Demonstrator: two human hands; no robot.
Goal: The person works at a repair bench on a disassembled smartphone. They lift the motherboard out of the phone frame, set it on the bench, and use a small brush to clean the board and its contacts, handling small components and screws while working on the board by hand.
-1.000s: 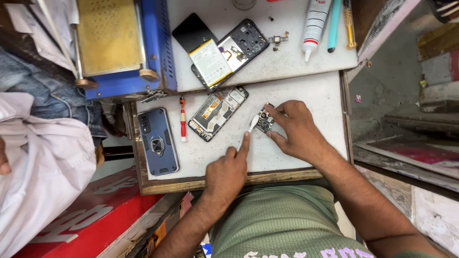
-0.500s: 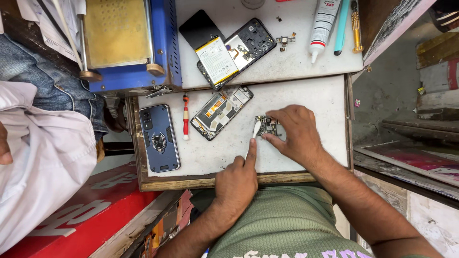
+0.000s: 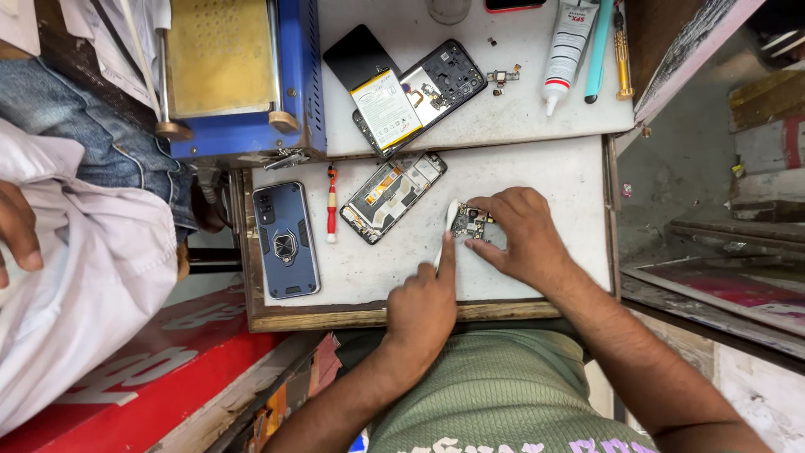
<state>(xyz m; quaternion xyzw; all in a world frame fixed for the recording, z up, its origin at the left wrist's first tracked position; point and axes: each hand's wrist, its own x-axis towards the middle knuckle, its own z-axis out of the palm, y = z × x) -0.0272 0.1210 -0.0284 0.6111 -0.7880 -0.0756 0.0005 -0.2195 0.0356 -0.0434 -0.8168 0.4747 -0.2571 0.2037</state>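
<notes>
My right hand (image 3: 524, 239) pinches a small circuit board (image 3: 470, 223) against the white work board (image 3: 537, 168). My left hand (image 3: 423, 306) grips a slim white pry tool (image 3: 447, 228), with the index finger stretched along it. The tool's tip touches the left edge of the circuit board. Just left of the hands lies an opened phone frame (image 3: 392, 195) with its insides showing. A red screwdriver (image 3: 332, 203) rests beside it, and a phone in a dark blue rugged case (image 3: 285, 239) lies further left.
On the upper shelf lie a second opened phone with a battery (image 3: 415, 91), a black panel (image 3: 350, 50), a small loose part (image 3: 501, 77), a glue tube (image 3: 568, 42), a teal pen (image 3: 599, 50) and a blue machine (image 3: 231, 75). Another person's hand (image 3: 17, 236) is at the left.
My left hand has slid forward, bringing the white tool up against the circuit board. My right hand has kept its hold on the board. The view has shifted slightly.
</notes>
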